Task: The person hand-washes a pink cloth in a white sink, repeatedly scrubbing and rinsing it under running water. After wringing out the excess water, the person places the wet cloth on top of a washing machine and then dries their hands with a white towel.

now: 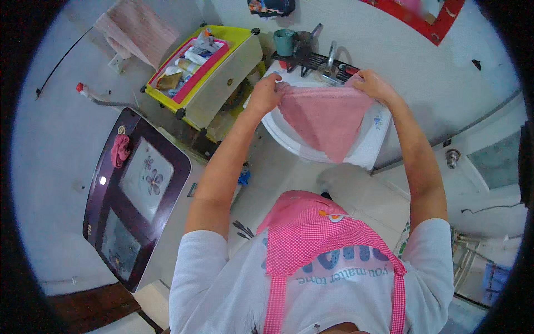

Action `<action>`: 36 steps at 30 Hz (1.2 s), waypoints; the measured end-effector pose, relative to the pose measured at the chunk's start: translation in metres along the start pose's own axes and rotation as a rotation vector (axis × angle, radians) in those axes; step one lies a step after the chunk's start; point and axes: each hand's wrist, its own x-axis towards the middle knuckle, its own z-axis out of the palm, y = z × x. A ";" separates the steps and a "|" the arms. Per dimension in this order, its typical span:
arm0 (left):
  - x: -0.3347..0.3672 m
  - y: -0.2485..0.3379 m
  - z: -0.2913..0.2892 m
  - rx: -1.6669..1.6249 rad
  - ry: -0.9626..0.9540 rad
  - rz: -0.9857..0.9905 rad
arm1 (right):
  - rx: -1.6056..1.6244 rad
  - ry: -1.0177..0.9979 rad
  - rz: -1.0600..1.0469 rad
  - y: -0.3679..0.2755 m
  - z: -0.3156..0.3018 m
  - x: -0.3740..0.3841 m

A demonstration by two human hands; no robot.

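Note:
A pink cloth (325,114) is stretched between my two hands over a white corner washbasin (292,143). My left hand (265,94) pinches its upper left corner. At its upper right corner my right hand (374,88) grips the edge, close to the tap. The cloth hangs down in a point toward the basin's near rim and hides much of the bowl. Behind it stands a chrome tap (330,64).
Behind the basin a black rack (311,60) holds a green cup (284,42) and a dark cup. To the left are a yellow-topped cabinet (239,39) with a pink tray of tubes, and a dark-lidded washing machine (146,186). A white door (473,158) is at right.

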 end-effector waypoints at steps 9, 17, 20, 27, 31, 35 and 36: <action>-0.005 0.033 0.059 -0.379 -0.258 0.020 | 0.253 0.036 0.095 0.072 -0.032 -0.099; -0.109 0.022 0.178 -0.386 -0.826 -0.258 | 0.239 -0.344 0.194 0.159 0.097 -0.220; -0.081 0.020 0.192 -0.318 -0.837 -0.144 | 0.273 -0.261 0.344 0.186 0.103 -0.197; -0.028 0.035 0.252 0.037 -0.453 0.187 | 0.007 0.320 0.186 0.193 0.088 -0.122; -0.045 0.015 0.338 -0.301 -0.262 0.063 | -0.051 0.152 0.066 0.178 0.144 -0.117; -0.049 0.043 0.363 -0.202 -0.462 -0.189 | -0.201 0.231 -0.096 0.195 0.172 -0.104; -0.044 0.040 0.385 -0.211 -0.441 -0.163 | -0.214 0.213 -0.087 0.205 0.171 -0.096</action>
